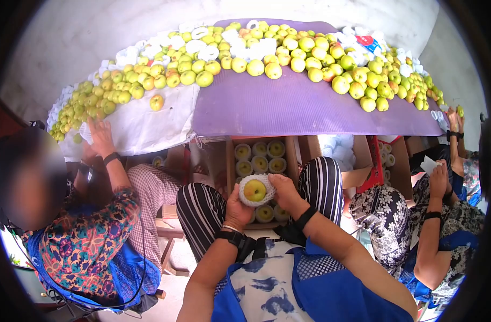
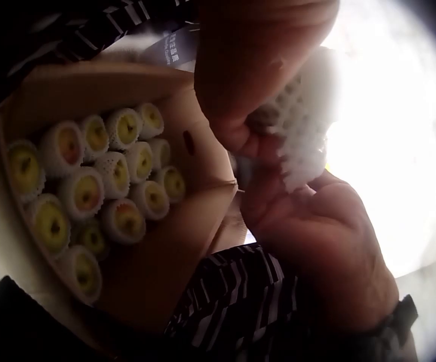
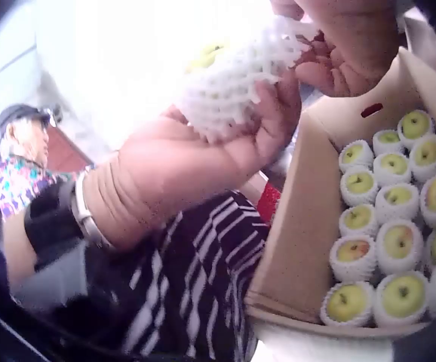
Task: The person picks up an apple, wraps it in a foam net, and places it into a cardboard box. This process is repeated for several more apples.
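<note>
A yellow-green apple [image 1: 254, 190] in a white foam net is held in front of the lap, its top uncovered. My left hand [image 1: 236, 209] cups the net from the left, with palm and fingers under it in the right wrist view [image 3: 195, 166]. From the other side my right hand [image 1: 286, 194] grips the net's edge; its curled fingers show at the upper right of the right wrist view [image 3: 350, 41]. In the left wrist view the foam net [image 2: 305, 124] is between my left hand [image 2: 259, 64] and right hand [image 2: 327, 234].
Below the hands is a cardboard box [image 1: 230, 161] of netted apples [image 3: 397, 241]. Loose apples [image 1: 273, 70] and white foam nets [image 1: 194, 46] lie along the back of the purple-covered table [image 1: 309, 110]. People sit on the left [image 1: 84, 236] and right [image 1: 438, 236]. More boxes [image 1: 363, 161] stand beside.
</note>
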### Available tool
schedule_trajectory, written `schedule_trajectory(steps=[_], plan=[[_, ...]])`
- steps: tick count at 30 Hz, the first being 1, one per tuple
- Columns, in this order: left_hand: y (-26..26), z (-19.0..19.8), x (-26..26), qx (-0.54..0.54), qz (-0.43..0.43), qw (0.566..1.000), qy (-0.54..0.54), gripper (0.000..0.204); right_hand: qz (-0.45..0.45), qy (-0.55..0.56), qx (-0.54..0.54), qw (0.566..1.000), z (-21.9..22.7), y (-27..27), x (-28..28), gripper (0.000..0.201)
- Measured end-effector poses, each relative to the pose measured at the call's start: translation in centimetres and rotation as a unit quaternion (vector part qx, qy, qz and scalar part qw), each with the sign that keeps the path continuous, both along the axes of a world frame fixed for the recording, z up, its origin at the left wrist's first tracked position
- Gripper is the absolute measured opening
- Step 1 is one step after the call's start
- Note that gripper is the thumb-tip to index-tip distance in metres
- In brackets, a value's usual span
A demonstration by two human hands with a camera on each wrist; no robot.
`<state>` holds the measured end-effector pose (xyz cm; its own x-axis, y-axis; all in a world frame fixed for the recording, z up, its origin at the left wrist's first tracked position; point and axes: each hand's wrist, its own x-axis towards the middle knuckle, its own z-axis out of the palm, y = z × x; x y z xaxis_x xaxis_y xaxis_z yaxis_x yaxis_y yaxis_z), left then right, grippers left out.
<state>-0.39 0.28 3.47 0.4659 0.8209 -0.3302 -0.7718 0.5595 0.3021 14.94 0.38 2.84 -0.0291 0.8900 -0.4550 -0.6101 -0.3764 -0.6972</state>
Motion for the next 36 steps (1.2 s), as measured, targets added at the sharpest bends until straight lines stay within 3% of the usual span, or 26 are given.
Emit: schedule_trajectory(steps=[1, 3, 7, 9, 12, 16, 19, 21, 22, 25, 27, 28, 30, 31, 33, 36], plan=[[0.0, 0.0, 0.0, -0.007, -0.003, 1.0, -0.007, 0.049, 0.001, 0.0, 0.0, 1.0, 0.2, -0.2, -0.2, 0.022], [0.0, -0.3, 0.0, -0.009, 0.004, 1.0, 0.006, 0.05, 0.007, -0.176, -0.026, 0.984, 0.8, -0.6, -0.8, 0.02], [-0.1, -0.8, 0.5, -0.013, 0.003, 1.0, 0.021, 0.055, -0.003, -0.246, -0.026, 0.969, 0.3, -0.4, -1.3, 0.021], [-0.1, -0.9, 0.7, -0.033, 0.003, 0.999, 0.01, 0.056, -0.081, -0.456, 0.115, 0.879, -1.0, -0.1, -1.5, 0.023], [0.0, -1.1, 1.1, -0.079, 0.009, 0.997, -0.002, 0.058, -0.115, -0.507, 0.141, 0.842, -0.9, -0.1, -2.3, 0.023], [0.1, -0.7, 0.8, -0.118, 0.002, 0.993, -0.006, 0.058, -0.075, -0.506, 0.142, 0.848, 0.4, -0.7, -2.6, 0.022], [0.0, 0.5, 0.6, -0.118, 0.007, 0.993, -0.019, 0.058, -0.015, -0.556, 0.129, 0.821, 0.6, -0.9, -2.4, 0.02], [0.1, 0.9, 0.3, -0.116, 0.009, 0.993, -0.016, 0.057, 0.02, -0.607, 0.188, 0.772, 0.7, -0.9, -2.1, 0.015], [0.2, 1.0, 0.1, -0.112, 0.009, 0.994, -0.012, 0.056, 0.022, -0.607, 0.187, 0.772, 0.5, -0.9, -1.9, 0.015], [0.6, 0.8, -0.7, -0.11, 0.008, 0.993, 0.048, 0.054, 0.042, -0.569, 0.196, 0.798, 0.5, -0.8, -1.1, 0.024], [0.3, 0.4, -1.2, -0.109, -0.001, 0.991, 0.08, 0.049, 0.089, -0.337, 0.186, 0.918, 0.8, -1.1, -1.0, 0.051], [0.2, 0.1, -1.4, -0.085, -0.025, 0.985, 0.148, 0.046, 0.087, -0.341, 0.18, 0.918, 0.9, -1.4, -1.2, 0.051], [0.0, -0.9, -1.6, -0.065, -0.052, 0.969, 0.233, 0.039, 0.154, -0.451, 0.366, 0.799, 0.9, -1.7, -1.7, 0.075], [-0.3, -1.7, -1.6, -0.068, -0.055, 0.969, 0.231, 0.039, 0.155, -0.453, 0.362, 0.8, 0.4, -2.1, -2.2, 0.075], [-0.8, -2.8, -1.5, -0.05, -0.053, 0.968, 0.241, 0.04, 0.24, -0.46, 0.319, 0.793, -0.4, -3.1, -3.2, 0.089], [-0.5, -3.4, -1.0, -0.09, -0.061, 0.969, 0.223, 0.044, 0.241, -0.465, 0.29, 0.801, -0.7, -2.6, -3.0, 0.081]])
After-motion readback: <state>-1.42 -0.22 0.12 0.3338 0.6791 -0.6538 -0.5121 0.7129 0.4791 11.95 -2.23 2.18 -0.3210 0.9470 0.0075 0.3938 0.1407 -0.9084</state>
